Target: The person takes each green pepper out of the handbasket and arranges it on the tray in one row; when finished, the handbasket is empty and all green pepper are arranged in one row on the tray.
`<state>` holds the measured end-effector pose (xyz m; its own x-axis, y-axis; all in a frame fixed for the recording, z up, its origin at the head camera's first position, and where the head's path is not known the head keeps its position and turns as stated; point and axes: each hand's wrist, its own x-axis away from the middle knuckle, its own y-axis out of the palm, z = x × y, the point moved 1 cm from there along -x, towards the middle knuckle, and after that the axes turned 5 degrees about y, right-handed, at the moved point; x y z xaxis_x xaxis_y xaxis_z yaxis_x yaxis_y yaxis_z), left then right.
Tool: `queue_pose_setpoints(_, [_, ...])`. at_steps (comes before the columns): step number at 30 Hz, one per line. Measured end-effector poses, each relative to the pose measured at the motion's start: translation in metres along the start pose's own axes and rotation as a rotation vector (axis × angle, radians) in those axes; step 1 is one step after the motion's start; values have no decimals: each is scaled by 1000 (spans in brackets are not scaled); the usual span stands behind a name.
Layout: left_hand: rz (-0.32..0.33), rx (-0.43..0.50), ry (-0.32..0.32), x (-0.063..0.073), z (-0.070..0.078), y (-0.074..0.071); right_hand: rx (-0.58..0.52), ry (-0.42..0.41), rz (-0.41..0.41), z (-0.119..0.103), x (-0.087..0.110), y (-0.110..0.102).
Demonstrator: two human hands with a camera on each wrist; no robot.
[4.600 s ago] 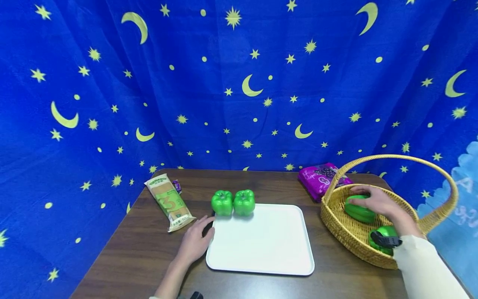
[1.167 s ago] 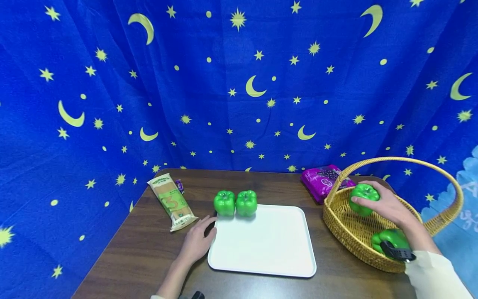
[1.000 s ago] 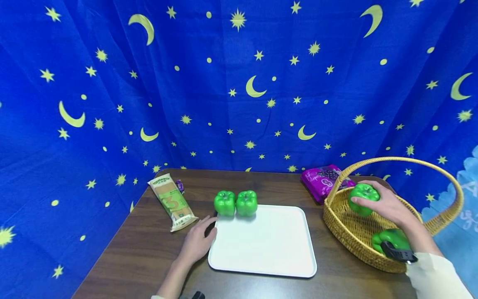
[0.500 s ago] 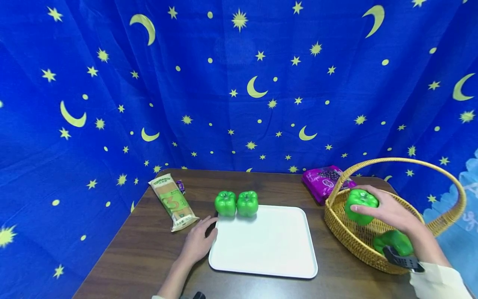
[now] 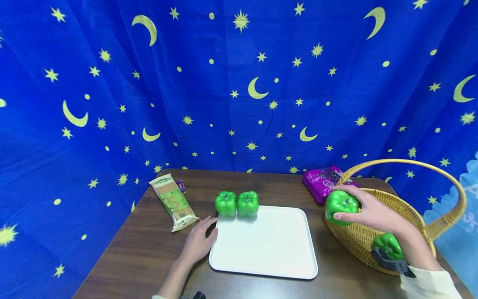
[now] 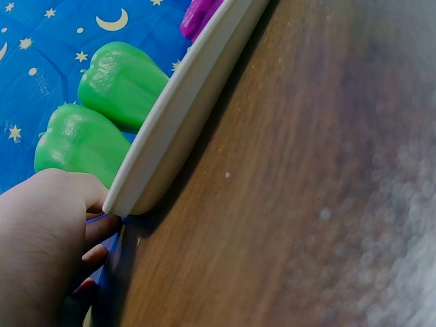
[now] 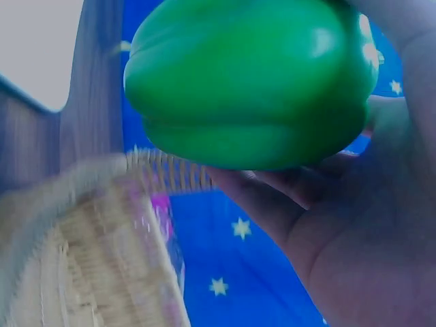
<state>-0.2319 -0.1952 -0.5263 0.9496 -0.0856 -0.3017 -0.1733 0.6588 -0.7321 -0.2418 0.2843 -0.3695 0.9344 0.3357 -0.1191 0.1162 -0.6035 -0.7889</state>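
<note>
My right hand [image 5: 373, 212] grips a green bell pepper [image 5: 340, 208] above the left rim of the wicker basket [image 5: 401, 206]. The right wrist view shows this bell pepper [image 7: 252, 82] up close, between thumb and fingers. Another green pepper [image 5: 388, 244] lies in the basket, partly hidden by my wrist strap. Two more peppers, one left [image 5: 225, 204] and one right [image 5: 248, 204], stand side by side at the far left corner of the white tray [image 5: 263, 245]. With relaxed fingers, my left hand [image 5: 197, 241] touches the tray's left edge; the left wrist view shows it by the tray rim [image 6: 184, 116].
A long pack of noodles [image 5: 173, 203] lies on the table's left side, a small purple packet [image 5: 181, 186] beside it. Behind the basket is a purple bag [image 5: 321, 182]. The basket's tall handle [image 5: 396, 160] arches over it. A blue starry curtain [image 5: 224, 104] hangs behind.
My right hand has lifted the pepper from inside the basket and carried it left to the basket's rim. The left hand, the tray and its two peppers have stayed in place.
</note>
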Motion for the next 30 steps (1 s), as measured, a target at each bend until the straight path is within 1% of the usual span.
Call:
queue_pose_setpoints(6, [-3,-2,7,0,0,0,-17,-33,-7,-12,-5,14])
queue_pose_setpoints(11, [-8,-2,11,0,1,0,-25,-18,-15,-19,-11,23])
queue_pose_setpoints(14, [-4,7,4,0,1,0,-50,-2,-17,-21,-18,29])
queue_pose_setpoints(16, [-2,10,3,0,1,0,-73,-5,-21,-22,-24,35])
queue_pose_setpoints(21, [0,14,-3,1,1,0,-100,-40,-33,-26,-35,50])
queue_pose_setpoints(24, [-5,13,-8,1,1,0,-104,-29,-39,-26,-41,60])
queue_pose_setpoints(28, [-7,14,-8,1,2,0,-101,-1,-43,-21,-52,73])
queue_pose_setpoints(30, [-9,14,-10,1,2,0,-90,0,-40,-20,-57,79])
